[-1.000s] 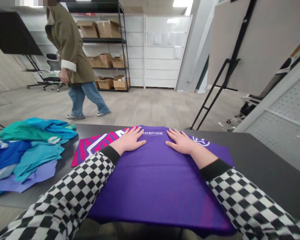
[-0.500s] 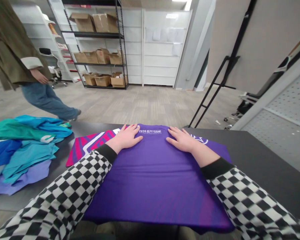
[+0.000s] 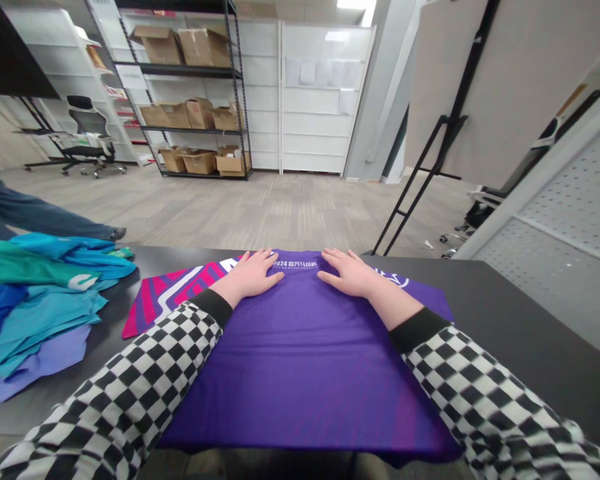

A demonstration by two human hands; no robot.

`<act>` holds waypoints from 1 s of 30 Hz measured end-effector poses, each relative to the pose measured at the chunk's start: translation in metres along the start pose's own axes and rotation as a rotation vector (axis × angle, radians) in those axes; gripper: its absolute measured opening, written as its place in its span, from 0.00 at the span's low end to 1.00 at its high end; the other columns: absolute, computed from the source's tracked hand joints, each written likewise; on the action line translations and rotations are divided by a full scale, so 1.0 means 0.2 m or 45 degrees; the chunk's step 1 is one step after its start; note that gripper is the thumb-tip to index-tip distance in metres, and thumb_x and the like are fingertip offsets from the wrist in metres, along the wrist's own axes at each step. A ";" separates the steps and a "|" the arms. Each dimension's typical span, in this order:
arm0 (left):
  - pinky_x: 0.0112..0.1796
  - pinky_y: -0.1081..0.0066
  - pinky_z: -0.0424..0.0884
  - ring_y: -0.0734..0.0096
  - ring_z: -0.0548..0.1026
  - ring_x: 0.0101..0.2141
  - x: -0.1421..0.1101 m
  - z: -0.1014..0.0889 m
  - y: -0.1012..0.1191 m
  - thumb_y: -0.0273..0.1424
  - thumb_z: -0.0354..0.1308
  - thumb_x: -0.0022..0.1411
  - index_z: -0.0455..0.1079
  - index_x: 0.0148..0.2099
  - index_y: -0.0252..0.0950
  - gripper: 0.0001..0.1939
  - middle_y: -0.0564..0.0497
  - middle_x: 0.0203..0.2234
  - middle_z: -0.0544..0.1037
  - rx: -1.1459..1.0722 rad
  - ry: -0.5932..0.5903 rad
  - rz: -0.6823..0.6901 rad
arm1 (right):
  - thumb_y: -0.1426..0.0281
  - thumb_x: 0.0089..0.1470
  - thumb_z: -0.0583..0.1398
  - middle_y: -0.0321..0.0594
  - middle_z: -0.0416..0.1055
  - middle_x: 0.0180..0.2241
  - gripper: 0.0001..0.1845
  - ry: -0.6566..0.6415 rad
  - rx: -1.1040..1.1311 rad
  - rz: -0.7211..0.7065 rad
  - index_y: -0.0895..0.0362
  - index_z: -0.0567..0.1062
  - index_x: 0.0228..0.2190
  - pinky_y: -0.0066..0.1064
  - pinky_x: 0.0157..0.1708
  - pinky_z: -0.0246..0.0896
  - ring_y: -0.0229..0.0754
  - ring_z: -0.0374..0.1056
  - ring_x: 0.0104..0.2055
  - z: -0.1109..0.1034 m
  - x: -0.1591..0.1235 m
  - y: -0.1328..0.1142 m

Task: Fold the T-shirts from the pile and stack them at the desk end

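A purple shirt (image 3: 300, 360) with white print lies spread flat on the dark table (image 3: 520, 333) in front of me. My left hand (image 3: 253, 273) rests palm down on its far left part, fingers stretched out. My right hand (image 3: 347, 272) lies flat on its far right part, fingers apart as well. Neither hand holds anything. A pink and white striped part of the garment (image 3: 173, 290) sticks out to the left from under the purple cloth.
A heap of teal, blue and lilac clothes (image 3: 35, 300) covers the table's left end. Another person's leg (image 3: 40, 217) shows at the far left. Beyond stand a shelf with cardboard boxes (image 3: 195, 113), an office chair (image 3: 83, 133) and a black easel (image 3: 430, 160).
The other person has walked off to the left and is almost out of view. My hands have stayed flat on the shirt, the right one shifted slightly left.
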State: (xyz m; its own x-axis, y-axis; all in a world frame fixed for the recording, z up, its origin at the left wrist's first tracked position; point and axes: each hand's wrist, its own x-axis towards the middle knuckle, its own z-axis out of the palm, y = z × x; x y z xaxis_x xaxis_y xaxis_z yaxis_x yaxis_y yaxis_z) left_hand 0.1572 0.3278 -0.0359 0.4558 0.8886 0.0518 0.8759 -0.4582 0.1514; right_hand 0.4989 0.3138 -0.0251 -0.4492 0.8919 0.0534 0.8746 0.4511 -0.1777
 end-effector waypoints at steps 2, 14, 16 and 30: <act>0.78 0.38 0.48 0.42 0.52 0.82 0.00 0.00 0.00 0.60 0.47 0.79 0.57 0.85 0.40 0.45 0.36 0.83 0.55 -0.017 -0.036 -0.017 | 0.37 0.74 0.51 0.50 0.50 0.83 0.49 -0.060 0.021 0.013 0.52 0.59 0.82 0.65 0.82 0.38 0.62 0.46 0.85 0.01 0.03 -0.02; 0.79 0.39 0.45 0.41 0.52 0.82 0.00 -0.02 0.00 0.59 0.44 0.80 0.58 0.85 0.34 0.46 0.33 0.83 0.54 0.040 -0.004 -0.009 | 0.33 0.73 0.48 0.53 0.44 0.84 0.55 -0.039 0.007 0.042 0.57 0.55 0.83 0.66 0.83 0.33 0.63 0.40 0.86 0.05 0.02 0.01; 0.79 0.39 0.45 0.40 0.54 0.82 -0.01 -0.03 0.01 0.57 0.44 0.81 0.61 0.83 0.32 0.44 0.32 0.82 0.57 0.090 0.048 0.017 | 0.34 0.73 0.49 0.56 0.46 0.83 0.54 0.001 -0.016 -0.009 0.58 0.59 0.82 0.65 0.83 0.31 0.64 0.42 0.86 0.03 -0.01 0.01; 0.79 0.41 0.46 0.42 0.48 0.83 -0.04 -0.01 0.02 0.60 0.44 0.80 0.52 0.87 0.31 0.49 0.33 0.84 0.49 -0.014 -0.104 -0.042 | 0.34 0.70 0.54 0.51 0.41 0.85 0.58 -0.164 0.043 0.081 0.58 0.52 0.84 0.63 0.83 0.34 0.63 0.37 0.87 0.04 -0.06 0.03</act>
State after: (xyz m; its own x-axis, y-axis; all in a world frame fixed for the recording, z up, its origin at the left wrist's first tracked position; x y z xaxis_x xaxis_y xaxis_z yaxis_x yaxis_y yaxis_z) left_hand 0.1567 0.3196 -0.0334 0.4386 0.8980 -0.0344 0.8890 -0.4280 0.1627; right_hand 0.5072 0.3056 -0.0338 -0.4149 0.9059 -0.0849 0.8962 0.3908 -0.2101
